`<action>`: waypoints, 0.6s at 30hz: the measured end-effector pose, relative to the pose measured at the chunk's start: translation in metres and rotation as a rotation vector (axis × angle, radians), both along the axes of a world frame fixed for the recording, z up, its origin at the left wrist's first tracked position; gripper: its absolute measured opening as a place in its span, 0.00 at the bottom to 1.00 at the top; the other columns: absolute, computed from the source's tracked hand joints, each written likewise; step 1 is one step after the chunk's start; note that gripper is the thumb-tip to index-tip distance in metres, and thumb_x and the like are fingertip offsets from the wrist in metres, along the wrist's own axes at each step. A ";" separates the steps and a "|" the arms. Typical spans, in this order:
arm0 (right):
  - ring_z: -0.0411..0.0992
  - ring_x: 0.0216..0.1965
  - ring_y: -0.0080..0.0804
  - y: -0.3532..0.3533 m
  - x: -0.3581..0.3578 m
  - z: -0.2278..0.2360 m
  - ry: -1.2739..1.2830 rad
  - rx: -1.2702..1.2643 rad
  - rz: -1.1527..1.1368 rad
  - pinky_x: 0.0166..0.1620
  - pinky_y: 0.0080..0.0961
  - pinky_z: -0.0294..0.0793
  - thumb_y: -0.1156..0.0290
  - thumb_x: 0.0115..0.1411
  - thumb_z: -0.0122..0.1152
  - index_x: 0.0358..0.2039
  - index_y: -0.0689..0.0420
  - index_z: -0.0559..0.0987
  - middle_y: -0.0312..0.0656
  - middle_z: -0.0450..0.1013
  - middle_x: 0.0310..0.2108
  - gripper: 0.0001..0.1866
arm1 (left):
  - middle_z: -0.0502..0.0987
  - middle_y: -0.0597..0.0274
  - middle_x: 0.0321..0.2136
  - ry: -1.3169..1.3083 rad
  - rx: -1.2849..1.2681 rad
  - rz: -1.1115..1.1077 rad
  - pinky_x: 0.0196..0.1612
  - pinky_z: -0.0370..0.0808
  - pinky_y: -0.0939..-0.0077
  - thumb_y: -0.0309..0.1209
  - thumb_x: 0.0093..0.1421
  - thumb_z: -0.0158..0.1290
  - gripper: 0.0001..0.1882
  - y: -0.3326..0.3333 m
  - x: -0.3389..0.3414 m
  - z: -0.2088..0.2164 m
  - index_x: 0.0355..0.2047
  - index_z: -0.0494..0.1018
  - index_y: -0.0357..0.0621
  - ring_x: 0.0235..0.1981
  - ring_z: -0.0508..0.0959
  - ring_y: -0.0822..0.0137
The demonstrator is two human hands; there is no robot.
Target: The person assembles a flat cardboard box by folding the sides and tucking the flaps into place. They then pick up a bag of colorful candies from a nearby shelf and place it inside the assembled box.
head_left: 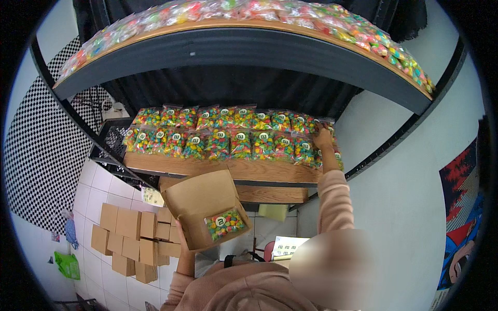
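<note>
An open cardboard box (202,193) with its lid raised is tilted in front of me, and my left hand (183,237) grips its left side. Inside it lies one clear bag of colourful candy (228,225) with a round white label. My right arm stretches forward to the right end of the wooden shelf (218,167). There my right hand (323,137) has its fingers bent around the upper part of a candy bag (330,125) in the back row; the fingertips are partly hidden. Similar labelled candy bags (240,143) stand in two rows along the shelf.
Overhead, an upper shelf (233,49) carries many more candy bags. Stacked cardboard boxes (127,223) sit on the tiled floor at left. A black crate (115,136) adjoins the shelf's left end. Label sheets (287,245) lie near my body; a rack post (384,146) rises at right.
</note>
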State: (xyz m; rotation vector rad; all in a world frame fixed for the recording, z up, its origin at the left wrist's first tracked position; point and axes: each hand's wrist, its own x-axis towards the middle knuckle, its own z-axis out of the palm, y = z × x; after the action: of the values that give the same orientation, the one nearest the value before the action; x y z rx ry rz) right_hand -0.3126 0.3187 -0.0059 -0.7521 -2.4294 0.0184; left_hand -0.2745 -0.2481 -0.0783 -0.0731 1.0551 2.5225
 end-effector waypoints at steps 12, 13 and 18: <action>0.69 0.35 0.29 -0.101 0.043 0.043 1.060 -0.432 0.157 0.41 0.25 0.67 0.66 0.58 0.51 0.40 0.65 0.71 0.43 0.71 0.35 0.15 | 0.68 0.59 0.46 0.023 -0.199 -0.014 0.50 0.66 0.69 0.60 0.57 0.36 0.36 0.006 -0.006 0.022 0.52 0.60 0.42 0.45 0.69 0.64; 0.69 0.35 0.27 -0.129 0.054 0.059 1.147 -0.437 0.256 0.41 0.24 0.67 0.66 0.59 0.51 0.40 0.65 0.71 0.41 0.71 0.35 0.15 | 0.68 0.58 0.46 -0.008 -0.218 -0.005 0.50 0.66 0.69 0.59 0.57 0.36 0.35 0.014 -0.007 0.033 0.52 0.60 0.41 0.45 0.69 0.64; 0.68 0.35 0.25 -0.258 0.113 0.111 0.900 -0.380 0.499 0.41 0.20 0.66 0.75 0.49 0.60 0.36 0.62 0.72 0.42 0.70 0.34 0.12 | 0.69 0.57 0.44 0.107 -0.124 0.014 0.48 0.68 0.69 0.55 0.59 0.37 0.32 0.042 -0.021 0.050 0.49 0.62 0.39 0.44 0.70 0.64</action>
State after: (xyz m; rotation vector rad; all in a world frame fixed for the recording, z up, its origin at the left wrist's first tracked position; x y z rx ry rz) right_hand -0.1997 0.0604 0.1054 -0.1744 -1.6732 0.8419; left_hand -0.2957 -0.2058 -0.0287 0.0205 1.2574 2.4946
